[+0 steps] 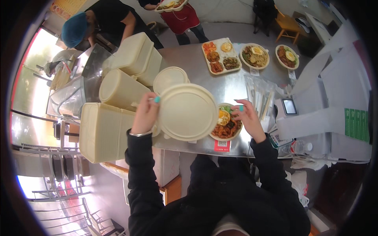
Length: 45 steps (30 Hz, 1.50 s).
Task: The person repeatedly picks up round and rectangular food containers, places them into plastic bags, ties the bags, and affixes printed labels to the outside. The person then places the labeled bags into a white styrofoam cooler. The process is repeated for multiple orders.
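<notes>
My left hand (146, 113) grips the edge of a round cream-coloured lid (187, 113), tilted with its broad face towards me. The lid covers the left part of a round takeaway bowl (226, 136), which holds a fried egg (223, 118), green vegetables and reddish-brown pieces of food. Over the bowl's right side is my right hand (246, 116), fingers apart and holding nothing; whether the fingertips touch the rim I cannot tell. Just behind the held lid, another round lid (170, 78) rests on the metal table (180, 57).
Tall stacks of cream containers (102, 132) stand to the left. At the back are a compartment tray of food (221, 56) and two filled bowls (254, 60). Wrapped chopsticks (260, 94) and a small screen device (288, 106) lie right. Two people stand beyond the table, one holding a food tray (171, 6).
</notes>
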Available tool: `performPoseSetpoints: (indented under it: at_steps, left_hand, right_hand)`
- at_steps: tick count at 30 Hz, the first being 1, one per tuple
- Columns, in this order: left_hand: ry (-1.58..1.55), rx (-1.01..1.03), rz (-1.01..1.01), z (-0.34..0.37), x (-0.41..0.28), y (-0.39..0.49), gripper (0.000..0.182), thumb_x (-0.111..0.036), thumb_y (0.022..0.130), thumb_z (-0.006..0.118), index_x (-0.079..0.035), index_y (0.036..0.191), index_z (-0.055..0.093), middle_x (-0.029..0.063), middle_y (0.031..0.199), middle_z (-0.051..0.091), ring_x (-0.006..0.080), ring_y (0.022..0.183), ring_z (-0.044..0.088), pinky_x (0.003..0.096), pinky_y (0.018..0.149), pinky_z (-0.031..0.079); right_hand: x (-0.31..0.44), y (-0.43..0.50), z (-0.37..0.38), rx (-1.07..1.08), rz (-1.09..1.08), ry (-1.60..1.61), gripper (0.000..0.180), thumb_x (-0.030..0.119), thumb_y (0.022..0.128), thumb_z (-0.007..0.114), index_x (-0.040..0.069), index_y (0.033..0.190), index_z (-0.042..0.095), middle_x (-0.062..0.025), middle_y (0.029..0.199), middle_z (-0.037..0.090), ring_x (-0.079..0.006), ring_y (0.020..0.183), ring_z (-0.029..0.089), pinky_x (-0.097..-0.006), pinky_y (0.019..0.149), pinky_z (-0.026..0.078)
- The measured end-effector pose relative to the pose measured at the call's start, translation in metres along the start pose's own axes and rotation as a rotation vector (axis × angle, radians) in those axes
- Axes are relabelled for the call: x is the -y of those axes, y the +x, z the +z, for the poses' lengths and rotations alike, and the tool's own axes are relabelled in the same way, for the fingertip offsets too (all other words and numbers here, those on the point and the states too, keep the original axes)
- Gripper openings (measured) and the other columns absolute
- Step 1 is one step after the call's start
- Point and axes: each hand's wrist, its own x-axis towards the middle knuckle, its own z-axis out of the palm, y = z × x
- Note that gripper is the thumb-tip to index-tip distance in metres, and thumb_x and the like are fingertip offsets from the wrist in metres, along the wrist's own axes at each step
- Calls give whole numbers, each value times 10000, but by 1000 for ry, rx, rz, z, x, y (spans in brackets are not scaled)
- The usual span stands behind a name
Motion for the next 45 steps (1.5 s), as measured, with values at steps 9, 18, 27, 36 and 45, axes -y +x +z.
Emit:
performPoseSetpoints:
  at_steps: [9, 18, 27, 36, 45]
  left_hand:
    - [270, 155, 141, 166, 97, 14, 165, -88, 817, 505, -25, 968, 490, 161, 773, 574, 284, 723, 576, 375, 618, 445]
    - [792, 303, 604, 210, 135, 57, 71, -55, 746, 466, -44, 780, 528, 103, 752, 523, 262, 781, 541, 334, 674, 439]
    - [369, 414, 145, 217, 164, 76, 165, -154, 797, 521, -2, 812, 585, 150, 697, 586, 338, 683, 554, 363, 621, 453]
    - [43, 534, -235, 200, 200, 56, 195, -182, 754, 572, 4, 800, 608, 104, 680, 613, 159, 646, 576, 286, 596, 453]
    - [-51, 369, -457, 230, 202, 59, 231, -208, 766, 577, 14, 790, 636, 76, 679, 623, 100, 655, 561, 243, 605, 446]
  right_hand:
    - [-89, -5, 6, -611, -59, -539, 184, 139, 801, 556, -12, 903, 585, -119, 776, 560, -182, 672, 531, -281, 594, 421]
    - [-132, 8, -16, -874, -118, -815, 143, 108, 756, 596, 32, 877, 609, -98, 741, 495, -225, 692, 501, -312, 622, 407]
    - [-157, 17, -29, -697, 215, -346, 267, 237, 829, 535, -15, 889, 598, -92, 693, 607, -131, 620, 544, -261, 586, 427]
    - [-146, 45, -41, -334, 343, -390, 194, 194, 832, 552, 11, 787, 595, 35, 617, 512, -40, 580, 441, -213, 533, 371]
    - [-140, 81, -39, -133, 398, -496, 173, 157, 797, 559, -2, 778, 625, -14, 650, 596, -64, 611, 520, -216, 582, 428]
